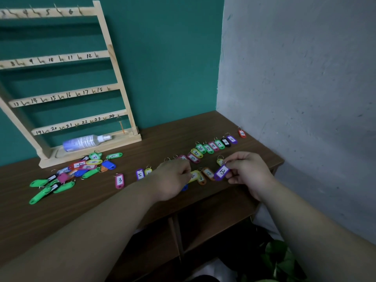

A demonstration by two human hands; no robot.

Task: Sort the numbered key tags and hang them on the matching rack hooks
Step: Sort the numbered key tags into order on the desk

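My right hand (pixel 247 169) pinches a purple key tag (pixel 221 172) just above the table, its label facing me. My left hand (pixel 173 178) is curled over tags lying in front of it, its fingertips at a yellow tag (pixel 194 176); a blue tag (pixel 184 187) peeks out beneath it. A row of sorted tags (pixel 211 147) runs diagonally toward the right wall, ending in a red tag (pixel 242 133). An unsorted heap of tags (pixel 71 171) lies left. The wooden rack (pixel 114 64) with numbered hooks stands against the green wall; one orange tag (pixel 122 127) hangs at hook 24.
A spray bottle (pixel 85 142) lies on the rack's base. A pink tag marked 3 (pixel 119 181) and a purple tag (pixel 140 174) lie apart in the middle. The brown table's front edge (pixel 203 202) is near my wrists; a grey wall (pixel 295 78) closes the right side.
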